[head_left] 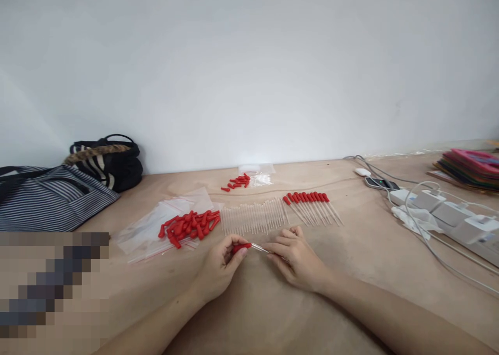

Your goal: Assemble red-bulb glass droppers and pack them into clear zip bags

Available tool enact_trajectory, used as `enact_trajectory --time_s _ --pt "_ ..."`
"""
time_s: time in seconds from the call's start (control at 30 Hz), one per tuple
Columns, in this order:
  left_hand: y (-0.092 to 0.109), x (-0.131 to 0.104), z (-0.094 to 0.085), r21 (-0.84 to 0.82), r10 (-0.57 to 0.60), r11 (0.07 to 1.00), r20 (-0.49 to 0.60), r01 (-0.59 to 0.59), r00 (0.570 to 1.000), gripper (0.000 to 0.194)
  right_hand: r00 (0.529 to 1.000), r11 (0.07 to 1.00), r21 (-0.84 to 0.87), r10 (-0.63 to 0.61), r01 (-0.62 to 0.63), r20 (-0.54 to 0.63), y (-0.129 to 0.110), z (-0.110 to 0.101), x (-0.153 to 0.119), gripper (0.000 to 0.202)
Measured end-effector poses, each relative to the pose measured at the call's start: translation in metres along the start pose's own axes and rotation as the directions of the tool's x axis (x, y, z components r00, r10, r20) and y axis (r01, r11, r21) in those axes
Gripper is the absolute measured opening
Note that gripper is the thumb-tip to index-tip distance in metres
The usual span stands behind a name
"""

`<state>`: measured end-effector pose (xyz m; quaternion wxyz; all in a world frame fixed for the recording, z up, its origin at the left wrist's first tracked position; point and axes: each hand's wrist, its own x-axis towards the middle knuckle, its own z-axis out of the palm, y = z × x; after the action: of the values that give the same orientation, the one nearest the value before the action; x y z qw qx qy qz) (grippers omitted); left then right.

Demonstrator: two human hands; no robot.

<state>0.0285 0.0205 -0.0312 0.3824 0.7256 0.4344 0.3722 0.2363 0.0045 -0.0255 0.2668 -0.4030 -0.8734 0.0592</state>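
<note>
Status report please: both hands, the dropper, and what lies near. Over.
Left hand pinches red bulb. Right hand holds clear tube seated in it. Loose bulbs, bare tubes just beyond; nothing between.

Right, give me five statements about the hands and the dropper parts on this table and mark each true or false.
1. The left hand holds a red bulb. True.
2. The right hand rests flat on the power strip. False: it pinches a clear tube that meets the bulb.
3. The loose pile of red bulbs lies on clear plastic bags. True.
4. The finished droppers lie left of the bare tubes. False: they lie right of the row of bare tubes.
5. A striped bag sits at the table's left. True.
</note>
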Motion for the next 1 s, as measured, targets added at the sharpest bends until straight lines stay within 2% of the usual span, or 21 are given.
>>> enact_trajectory --time_s 0.2,0.37,0.5,0.77,1.0 --pt "0.003 0.001 0.004 -0.108 -0.101 0.99 -0.1 0.09 0.99 0.022 0.995 0.998 -0.018 -0.055 0.054 -0.087 -0.005 0.005 -0.001 0.023" --pt "0.0 0.0 0.006 -0.107 -0.094 0.991 -0.133 0.08 0.987 0.021 0.988 0.993 -0.06 -0.111 0.105 -0.104 -0.011 0.005 -0.002 0.024" --pt "-0.004 -0.002 0.007 -0.103 -0.092 0.991 -0.125 0.079 0.988 0.019 0.974 0.979 -0.1 -0.189 0.177 -0.126 -0.008 0.005 -0.002 0.023" --pt "0.002 -0.004 0.007 -0.112 -0.116 0.988 -0.09 0.106 0.989 0.016 0.918 0.894 -0.308 -0.378 0.326 -0.125 0.006 0.002 0.003 0.027" --pt "0.005 -0.003 0.008 -0.093 -0.107 0.99 -0.051 0.102 0.993 0.015 0.92 0.892 -0.318 -0.374 0.322 -0.118 0.008 0.005 0.006 0.024"
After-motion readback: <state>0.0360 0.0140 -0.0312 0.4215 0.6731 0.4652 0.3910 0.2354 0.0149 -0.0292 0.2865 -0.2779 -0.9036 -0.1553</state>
